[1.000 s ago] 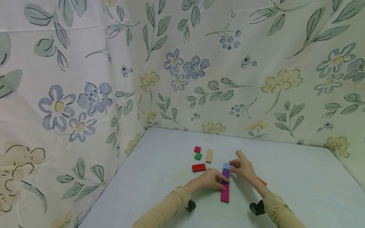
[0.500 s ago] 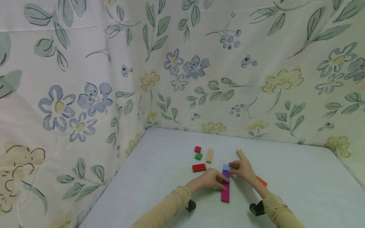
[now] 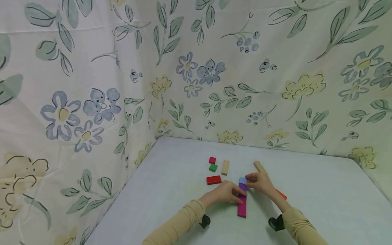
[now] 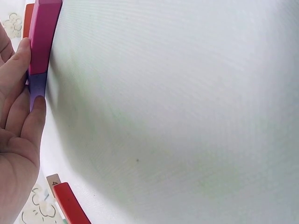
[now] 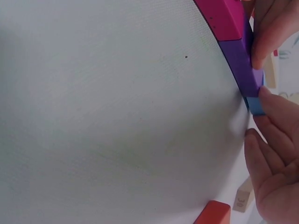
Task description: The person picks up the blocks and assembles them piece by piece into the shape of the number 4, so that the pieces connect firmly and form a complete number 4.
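Observation:
A magenta block (image 3: 242,211), a purple block (image 3: 242,187) and a light blue block (image 3: 242,180) lie end to end in one line on the white table (image 3: 183,211). My left hand (image 3: 223,193) holds the line from its left side, thumb by the magenta block and a fingertip on the purple block (image 4: 38,86). At the far end my right hand (image 3: 261,182) pinches the light blue block (image 5: 255,106), whose end meets the purple one in the right wrist view. The fingers partly cover the purple block.
Left of the line lie a red block (image 3: 213,180), a green block (image 3: 213,167), a small crimson block (image 3: 212,160) and a wooden block (image 3: 225,167). Beyond my right hand is another wooden block (image 3: 259,166); an orange block (image 3: 281,194) shows beside that wrist. Floral cloth (image 3: 232,112) hangs behind.
My right hand has drawn the light blue block slightly toward the purple one. The left hand has stayed in place on the line.

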Available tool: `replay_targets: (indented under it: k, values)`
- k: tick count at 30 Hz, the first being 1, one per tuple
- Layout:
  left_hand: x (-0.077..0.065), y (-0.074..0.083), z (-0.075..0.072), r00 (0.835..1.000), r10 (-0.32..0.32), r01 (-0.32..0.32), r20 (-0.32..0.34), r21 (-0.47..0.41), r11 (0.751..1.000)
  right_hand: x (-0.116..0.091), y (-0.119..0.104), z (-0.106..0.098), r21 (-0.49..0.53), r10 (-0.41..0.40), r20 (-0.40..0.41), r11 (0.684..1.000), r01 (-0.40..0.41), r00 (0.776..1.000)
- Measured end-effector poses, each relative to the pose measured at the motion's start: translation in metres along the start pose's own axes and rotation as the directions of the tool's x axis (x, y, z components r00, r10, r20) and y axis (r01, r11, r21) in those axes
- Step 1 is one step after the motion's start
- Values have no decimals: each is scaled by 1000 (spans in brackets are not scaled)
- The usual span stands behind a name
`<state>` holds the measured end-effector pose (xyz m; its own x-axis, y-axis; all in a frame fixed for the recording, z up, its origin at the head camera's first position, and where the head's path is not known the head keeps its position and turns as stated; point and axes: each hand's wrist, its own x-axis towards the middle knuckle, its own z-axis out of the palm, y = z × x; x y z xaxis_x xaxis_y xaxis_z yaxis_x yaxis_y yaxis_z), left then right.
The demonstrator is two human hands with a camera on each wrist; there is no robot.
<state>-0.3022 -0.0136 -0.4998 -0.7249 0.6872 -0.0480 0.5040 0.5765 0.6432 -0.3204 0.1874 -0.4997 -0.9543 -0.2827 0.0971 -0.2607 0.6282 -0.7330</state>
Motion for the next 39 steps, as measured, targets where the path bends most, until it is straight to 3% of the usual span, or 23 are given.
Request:
replay_targets:
  k: [24,39]
  values:
    - [-1,1,-2,1000,-7,7,10,-12,1000,-2,-8,0,-14,82,30,997,-82,996]
    - [0,0,-1,1000,-4,5,7,-49,999,-2,0,3,-13,55,-2,998,-55,998]
